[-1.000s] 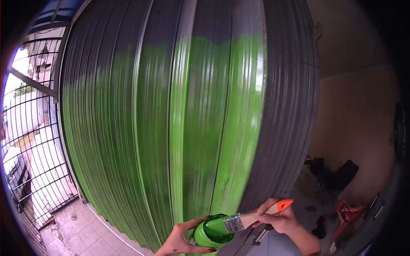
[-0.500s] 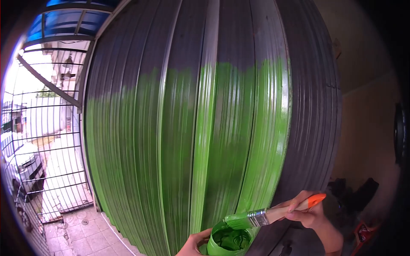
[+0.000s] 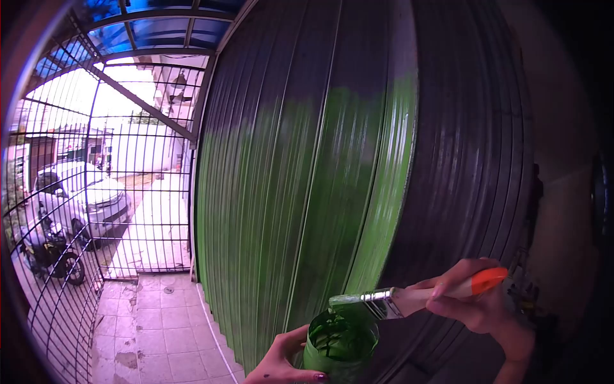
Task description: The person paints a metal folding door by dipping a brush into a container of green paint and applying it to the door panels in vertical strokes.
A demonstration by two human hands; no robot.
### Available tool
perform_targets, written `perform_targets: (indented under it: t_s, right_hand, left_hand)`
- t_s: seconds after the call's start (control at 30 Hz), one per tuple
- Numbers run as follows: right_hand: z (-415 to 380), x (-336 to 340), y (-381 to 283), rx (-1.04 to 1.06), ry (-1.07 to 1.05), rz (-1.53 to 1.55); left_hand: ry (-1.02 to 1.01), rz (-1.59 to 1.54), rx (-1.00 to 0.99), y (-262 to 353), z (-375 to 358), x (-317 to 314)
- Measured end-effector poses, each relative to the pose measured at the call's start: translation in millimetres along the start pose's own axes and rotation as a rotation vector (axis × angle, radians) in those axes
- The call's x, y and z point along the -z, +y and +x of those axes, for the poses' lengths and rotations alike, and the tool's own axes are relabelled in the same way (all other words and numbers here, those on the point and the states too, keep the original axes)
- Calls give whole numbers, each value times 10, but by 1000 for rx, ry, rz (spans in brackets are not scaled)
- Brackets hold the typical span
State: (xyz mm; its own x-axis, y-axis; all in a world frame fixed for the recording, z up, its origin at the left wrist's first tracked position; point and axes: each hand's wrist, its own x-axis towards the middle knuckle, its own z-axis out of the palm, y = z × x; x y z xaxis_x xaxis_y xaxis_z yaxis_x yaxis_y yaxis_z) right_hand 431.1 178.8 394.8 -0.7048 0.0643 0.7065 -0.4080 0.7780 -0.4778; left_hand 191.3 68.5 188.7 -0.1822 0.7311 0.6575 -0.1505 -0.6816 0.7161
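Right hand (image 3: 470, 296): closed around the handle of a paintbrush, fingers and thumb wrapped on the pale wood; the forearm comes in from the lower right
Paintbrush (image 3: 414, 301): held almost level, orange handle end (image 3: 490, 280) to the right, metal ferrule (image 3: 384, 303) in the middle, bristles (image 3: 345, 299) to the left and coated with green paint; the bristles lie above the can's mouth, and whether they touch the rim I cannot tell
Left hand (image 3: 286, 358): gripping the can from its left side, thumb across the lower front; its underside is cut off by the picture's bottom edge
Paint can (image 3: 350, 372): at bottom centre, in front of the corrugated panel, mouth facing up; green paint (image 3: 345, 342) inside, dark streaks on the inner wall
Corrugated panel (image 3: 288, 205): green over its lower part, with an uneven upper edge; dark above, and dark again to the right of the green
Barred gate (image 3: 153, 224): left of the panel; a white car (image 3: 96, 198) and a motorcycle (image 3: 54, 259) stand beyond it
Floor (image 3: 176, 320): pale tiles, between gate and panel
Overhead: blue roof sheeting (image 3: 153, 33), upper left
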Motion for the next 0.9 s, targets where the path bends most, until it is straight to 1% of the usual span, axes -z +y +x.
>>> perform_targets:
  t_s: [0.07, 0.1, 0.2, 0.27, 0.33, 0.47, 0.57, 0.6, 0.7, 0.8, 0.9]
  right_hand:
    - [-52, -25, 3, -176, 113, 167]
    - [-59, -20, 26, -200, 134, 227]
    - [-90, -8, 110, -282, 191, 383]
    - [-128, 9, 119, -344, 213, 462]
    - [-158, 5, 136, -290, 235, 428]
    - [-112, -31, 8, -219, 315, 286]
    - [22, -18, -163, -99, 357, 105]
    - [78, -5, -240, -105, 375, 52]
    - [226, 40, -423, -6, 421, -146]
    - [343, 100, -603, 35, 506, -337]
    - [424, 194, -748, 98, 516, -506]
  left_hand:
    - [53, 127, -3, 75, -17, -95]
    - [73, 186, -3, 102, -18, -135]
    - [49, 384, 38, 181, -49, -135]
    - [82, 375, 60, 160, -45, -100]
    - [75, 374, 72, 143, -24, -59]
    - [9, 360, 77, 138, 20, 83]
    - [-59, 288, 102, 178, 144, 239]
    - [-88, 256, 115, 184, 200, 282]
    - [-213, 215, 180, 356, 416, 300]
    - [-367, 200, 168, 355, 600, 303]
    - [-468, 158, 144, 296, 683, 301]
